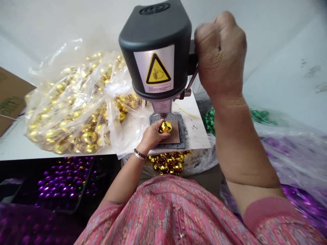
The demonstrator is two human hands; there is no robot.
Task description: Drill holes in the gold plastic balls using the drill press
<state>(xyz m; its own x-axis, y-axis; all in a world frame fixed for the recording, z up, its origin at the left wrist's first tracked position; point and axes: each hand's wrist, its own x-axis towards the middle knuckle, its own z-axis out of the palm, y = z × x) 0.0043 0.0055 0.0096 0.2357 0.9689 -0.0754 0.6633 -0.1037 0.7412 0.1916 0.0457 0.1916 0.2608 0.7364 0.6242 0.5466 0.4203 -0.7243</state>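
My left hand (152,135) grips a faceted gold ball (165,127) and holds it on a brown pad (175,136) under the spindle of a small black bench drill (156,51). The drill bit meets the top of the ball. My right hand (220,51) is raised beside the drill head, closed in a fist round the drill's feed lever (192,79), of which only a short piece shows. A bracelet sits on my left wrist.
A big clear bag of gold balls (76,102) lies on the white table (15,146) at left. More gold balls (167,165) sit in a bag below the drill. Purple balls (63,180) fill a black crate lower left; green balls (211,119) and purple bags lie at right. A cardboard box (10,98) is far left.
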